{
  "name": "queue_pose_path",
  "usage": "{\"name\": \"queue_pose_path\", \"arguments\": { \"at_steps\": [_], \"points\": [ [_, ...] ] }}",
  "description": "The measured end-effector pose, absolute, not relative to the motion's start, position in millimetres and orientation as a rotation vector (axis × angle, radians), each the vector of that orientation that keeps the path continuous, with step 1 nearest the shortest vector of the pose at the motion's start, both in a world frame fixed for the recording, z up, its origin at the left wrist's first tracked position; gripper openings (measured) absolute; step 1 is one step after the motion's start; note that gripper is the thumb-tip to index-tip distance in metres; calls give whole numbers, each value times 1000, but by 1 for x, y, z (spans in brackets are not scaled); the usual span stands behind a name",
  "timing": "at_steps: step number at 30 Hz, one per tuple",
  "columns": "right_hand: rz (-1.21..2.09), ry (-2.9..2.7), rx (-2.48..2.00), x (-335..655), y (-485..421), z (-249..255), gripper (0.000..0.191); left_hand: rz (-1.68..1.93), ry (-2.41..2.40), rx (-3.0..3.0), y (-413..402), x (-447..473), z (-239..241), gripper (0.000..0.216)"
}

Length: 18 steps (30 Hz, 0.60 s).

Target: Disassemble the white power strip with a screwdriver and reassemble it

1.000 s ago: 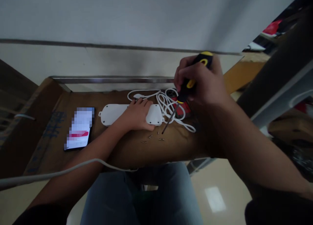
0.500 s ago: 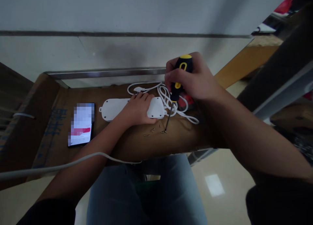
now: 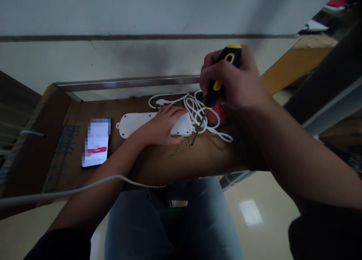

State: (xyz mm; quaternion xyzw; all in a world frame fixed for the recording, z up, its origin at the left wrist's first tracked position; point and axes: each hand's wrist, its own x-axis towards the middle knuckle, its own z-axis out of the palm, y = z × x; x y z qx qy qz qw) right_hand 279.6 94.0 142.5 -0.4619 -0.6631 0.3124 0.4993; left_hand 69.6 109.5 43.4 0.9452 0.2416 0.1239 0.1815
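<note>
A white power strip [image 3: 135, 124] lies on the cardboard with its underside up, screw holes showing along its edges. My left hand [image 3: 166, 126] is laid across its right half, with the thumb at the near edge and fingers over the far edge. In my right hand [image 3: 232, 77] is a black and yellow screwdriver [image 3: 216, 84], gripped by the handle and tilted, shaft pointing down and left. Its tip is close to small screws [image 3: 178, 149] lying in front of the strip. Whether a screw clings to the tip I cannot tell.
A white cord [image 3: 195, 109] lies coiled right of the strip, partly over a red and dark object [image 3: 216, 114]. Its plug [image 3: 161, 102] rests behind the strip. A lit phone [image 3: 97, 143] lies left. Another white cable [image 3: 85, 187] crosses above my left forearm.
My right hand has moved up and to the right with the screwdriver, and its tip has lifted slightly toward the strip. My left hand stays on the power strip.
</note>
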Motion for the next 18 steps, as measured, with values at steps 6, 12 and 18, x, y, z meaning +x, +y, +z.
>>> {"name": "queue_pose_path", "arguments": {
  "at_steps": [6,12,18],
  "points": [
    [668,-1546,-1048,287,108,138,26,414,438,2574,102,69,49,32],
    [626,-1504,-1075,290,112,137,31,386,445,2583,96,77,43,24],
    [614,-1431,-1048,287,111,141,30,379,467,2595,96,79,43,15]
  ]
}}
